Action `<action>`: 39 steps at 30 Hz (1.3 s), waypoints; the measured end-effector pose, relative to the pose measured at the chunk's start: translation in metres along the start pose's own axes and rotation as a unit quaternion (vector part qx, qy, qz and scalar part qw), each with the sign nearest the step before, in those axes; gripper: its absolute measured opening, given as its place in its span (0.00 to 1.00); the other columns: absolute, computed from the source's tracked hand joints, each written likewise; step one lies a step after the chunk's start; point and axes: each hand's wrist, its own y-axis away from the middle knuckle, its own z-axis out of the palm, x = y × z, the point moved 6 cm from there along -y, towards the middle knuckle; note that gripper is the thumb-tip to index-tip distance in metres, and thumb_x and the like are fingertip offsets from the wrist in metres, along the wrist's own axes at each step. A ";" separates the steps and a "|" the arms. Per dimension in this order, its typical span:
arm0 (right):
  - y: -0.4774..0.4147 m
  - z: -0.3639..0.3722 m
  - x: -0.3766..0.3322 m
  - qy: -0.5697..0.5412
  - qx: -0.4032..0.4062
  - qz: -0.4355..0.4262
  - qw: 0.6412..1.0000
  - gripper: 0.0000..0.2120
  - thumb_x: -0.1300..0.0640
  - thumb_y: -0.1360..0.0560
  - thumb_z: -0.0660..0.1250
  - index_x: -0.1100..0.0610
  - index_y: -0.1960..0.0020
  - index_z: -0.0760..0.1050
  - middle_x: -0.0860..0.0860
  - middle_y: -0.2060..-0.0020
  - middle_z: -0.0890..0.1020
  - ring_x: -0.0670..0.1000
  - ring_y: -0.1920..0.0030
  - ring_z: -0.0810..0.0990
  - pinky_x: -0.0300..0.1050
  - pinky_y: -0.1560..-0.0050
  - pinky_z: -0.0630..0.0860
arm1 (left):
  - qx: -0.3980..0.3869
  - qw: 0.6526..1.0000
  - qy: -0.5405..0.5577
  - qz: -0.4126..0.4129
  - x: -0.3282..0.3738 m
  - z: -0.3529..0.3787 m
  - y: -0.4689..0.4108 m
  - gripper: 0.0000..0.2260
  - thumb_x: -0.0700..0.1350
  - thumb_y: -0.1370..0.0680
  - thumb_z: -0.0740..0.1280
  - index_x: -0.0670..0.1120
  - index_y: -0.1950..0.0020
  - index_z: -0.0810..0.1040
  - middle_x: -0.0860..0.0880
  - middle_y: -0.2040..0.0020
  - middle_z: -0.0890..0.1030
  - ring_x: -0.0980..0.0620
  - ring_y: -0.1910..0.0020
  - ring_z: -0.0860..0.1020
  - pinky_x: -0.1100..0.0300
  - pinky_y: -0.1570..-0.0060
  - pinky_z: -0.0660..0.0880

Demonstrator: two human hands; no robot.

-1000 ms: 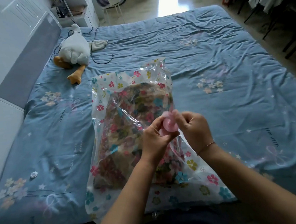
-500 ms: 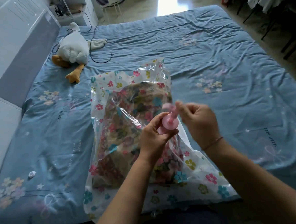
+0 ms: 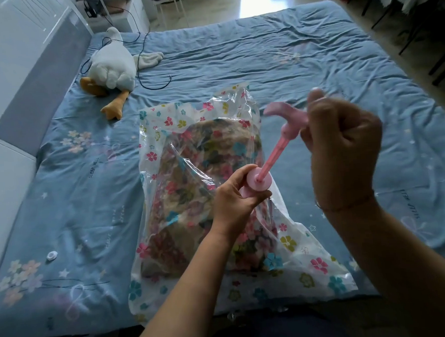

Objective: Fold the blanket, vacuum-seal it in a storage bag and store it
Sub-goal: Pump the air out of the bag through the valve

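A clear storage bag (image 3: 162, 125) printed with small flowers lies on the blue bed, and a folded floral blanket (image 3: 191, 185) fills its middle. A pink hand pump (image 3: 270, 160) stands on the bag. My left hand (image 3: 233, 203) grips the pump's round barrel top against the bag. My right hand (image 3: 341, 146) grips the pump's T-handle, lifted well above the barrel with the pink rod drawn out. The pump's base and the bag's valve are hidden behind my left hand.
A white plush duck (image 3: 111, 68) lies at the bed's far left with a black cable (image 3: 150, 87) beside it. A small white cap (image 3: 51, 255) sits on the blue bed sheet (image 3: 313, 60) at the near left. Grey headboard to the left; chairs and floor beyond the bed.
My right hand has pulled the pump handle up and to the right, drawing the rod out of the barrel. My left hand stays on the barrel.
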 end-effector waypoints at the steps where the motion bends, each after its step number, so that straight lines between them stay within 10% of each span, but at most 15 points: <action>1: 0.005 0.000 0.003 0.008 0.006 -0.012 1.000 0.21 0.51 0.22 0.60 0.54 0.73 0.73 0.56 0.77 0.77 0.47 0.72 0.72 0.48 0.71 0.69 | 0.002 1.000 0.000 -0.001 -0.001 0.000 0.001 0.26 0.39 0.34 0.80 0.44 0.37 0.78 0.50 0.44 0.83 0.55 0.44 0.81 0.62 0.41 0.76; 6: 0.048 0.007 0.092 0.255 -0.185 0.179 0.932 0.24 0.47 0.20 0.61 0.54 0.72 0.76 0.46 0.80 0.72 0.44 0.75 0.69 0.42 0.67 0.65 | -0.006 1.000 0.002 0.010 0.001 0.004 0.003 0.23 0.40 0.33 0.79 0.47 0.40 0.80 0.52 0.45 0.84 0.54 0.44 0.82 0.53 0.41 0.78; 12: 0.007 0.002 0.002 0.076 -0.047 -0.018 0.996 0.28 0.47 0.22 0.61 0.68 0.71 0.72 0.58 0.78 0.69 0.52 0.76 0.66 0.45 0.72 0.62 | 0.005 1.000 0.004 0.003 -0.001 -0.001 0.000 0.26 0.38 0.34 0.79 0.44 0.37 0.78 0.49 0.44 0.83 0.54 0.44 0.81 0.59 0.40 0.77; 17: 0.045 0.008 0.084 0.214 -0.193 0.171 0.942 0.25 0.44 0.23 0.65 0.61 0.70 0.75 0.46 0.79 0.71 0.45 0.76 0.67 0.42 0.70 0.64 | -0.005 1.000 0.003 -0.001 -0.002 0.002 0.002 0.25 0.42 0.32 0.79 0.45 0.36 0.78 0.50 0.43 0.84 0.54 0.43 0.82 0.53 0.40 0.78; 24: 0.009 0.000 0.000 0.039 -0.023 -0.024 0.999 0.23 0.51 0.21 0.61 0.64 0.70 0.74 0.59 0.77 0.75 0.50 0.76 0.67 0.42 0.72 0.62 | -0.007 1.000 0.006 -0.006 -0.003 0.000 0.002 0.26 0.38 0.33 0.79 0.44 0.37 0.78 0.50 0.44 0.83 0.56 0.44 0.81 0.62 0.41 0.76; 29: 0.053 0.006 0.091 0.220 -0.192 0.197 0.936 0.22 0.47 0.21 0.64 0.55 0.72 0.74 0.44 0.79 0.74 0.43 0.75 0.71 0.42 0.71 0.66 | -0.016 0.999 0.035 -0.007 -0.006 0.004 0.007 0.23 0.40 0.32 0.79 0.44 0.38 0.79 0.49 0.44 0.84 0.51 0.44 0.82 0.53 0.41 0.78; 35: 0.006 0.005 -0.011 -0.005 -0.061 0.017 0.998 0.25 0.52 0.22 0.63 0.70 0.70 0.71 0.56 0.79 0.65 0.47 0.76 0.60 0.39 0.72 0.58 | -0.005 0.999 0.040 0.000 -0.005 0.005 0.008 0.24 0.48 0.33 0.77 0.57 0.38 0.76 0.50 0.42 0.83 0.51 0.41 0.80 0.57 0.37 0.74; 39: 0.047 0.009 0.061 0.147 -0.147 0.122 0.971 0.25 0.46 0.22 0.62 0.65 0.68 0.76 0.51 0.76 0.76 0.46 0.74 0.72 0.43 0.69 0.69 | -0.015 0.999 0.042 -0.004 -0.013 0.006 0.013 0.25 0.47 0.33 0.78 0.48 0.38 0.78 0.48 0.43 0.83 0.49 0.43 0.81 0.45 0.40 0.77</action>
